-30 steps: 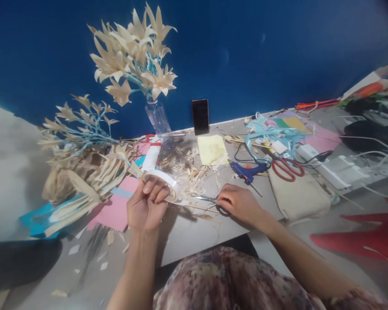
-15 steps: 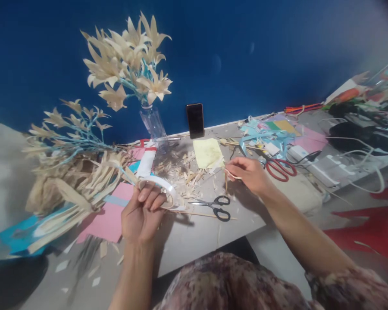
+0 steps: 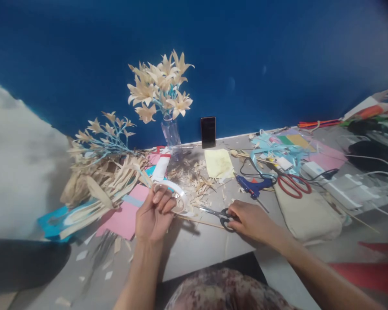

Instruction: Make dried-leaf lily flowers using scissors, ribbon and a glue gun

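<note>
Two stiff, light-looking things: our left grip [image 3: 154, 216] is clamped on the tape roll [image 3: 178, 189], our right grip [image 3: 252, 220] on the scissors [image 3: 216, 212]. We'd best hold rim [image 3: 183, 199] and loops [image 3: 222, 222].

So the white tape roll [image 3: 179, 190] is tipped up on its edge in the left hand [image 3: 155, 214]. Scissors [image 3: 217, 212] are silver-bladed with black loop handles, right hand [image 3: 250, 219] on the handles, tips pointing at the roll. Skinny tan stick [image 3: 203, 222] lies just below the blades.
</note>
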`<move>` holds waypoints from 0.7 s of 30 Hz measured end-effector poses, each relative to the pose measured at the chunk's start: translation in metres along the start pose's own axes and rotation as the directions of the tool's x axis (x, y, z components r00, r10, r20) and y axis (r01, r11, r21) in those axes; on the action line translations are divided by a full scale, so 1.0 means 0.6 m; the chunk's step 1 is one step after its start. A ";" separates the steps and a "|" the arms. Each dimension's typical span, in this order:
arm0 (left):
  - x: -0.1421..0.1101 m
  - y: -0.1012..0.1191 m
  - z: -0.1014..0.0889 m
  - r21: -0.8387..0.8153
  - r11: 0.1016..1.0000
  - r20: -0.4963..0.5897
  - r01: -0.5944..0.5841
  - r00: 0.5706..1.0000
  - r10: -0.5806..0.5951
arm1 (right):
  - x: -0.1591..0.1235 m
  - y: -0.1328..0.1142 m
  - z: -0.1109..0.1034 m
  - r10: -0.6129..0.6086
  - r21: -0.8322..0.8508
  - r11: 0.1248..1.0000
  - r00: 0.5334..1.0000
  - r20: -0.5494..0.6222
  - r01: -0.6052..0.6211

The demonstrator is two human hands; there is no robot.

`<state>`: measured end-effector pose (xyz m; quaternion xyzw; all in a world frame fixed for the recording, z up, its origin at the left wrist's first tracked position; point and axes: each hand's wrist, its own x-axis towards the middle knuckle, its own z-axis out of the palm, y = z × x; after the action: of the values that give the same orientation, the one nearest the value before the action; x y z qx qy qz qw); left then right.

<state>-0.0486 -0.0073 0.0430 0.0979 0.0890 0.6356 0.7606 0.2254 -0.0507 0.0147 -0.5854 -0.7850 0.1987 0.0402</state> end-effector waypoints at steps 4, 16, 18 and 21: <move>0.000 -0.009 0.014 0.013 1.000 0.018 -0.026 1.000 0.026 | 0.009 0.008 -0.015 -0.027 0.030 0.999 0.999 0.036 0.026; 0.003 -0.008 0.078 0.319 0.844 0.258 -0.431 0.896 0.360 | -0.010 -0.049 0.019 -0.198 0.995 -0.047 0.977 0.082 -0.093; 0.008 -0.009 0.079 0.317 0.842 0.263 -0.437 0.893 0.364 | -0.006 -0.083 0.022 -0.189 0.994 -0.079 0.980 0.063 -0.080; 0.013 -0.013 0.074 0.310 0.847 0.256 -0.433 0.895 0.365 | 0.005 -0.116 0.021 -0.166 0.999 -0.037 0.986 0.032 -0.038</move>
<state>-0.0286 -0.0028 0.0837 0.3106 0.1092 0.7410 0.5853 0.1579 -0.0675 0.0274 -0.3247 -0.4289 0.7411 0.4018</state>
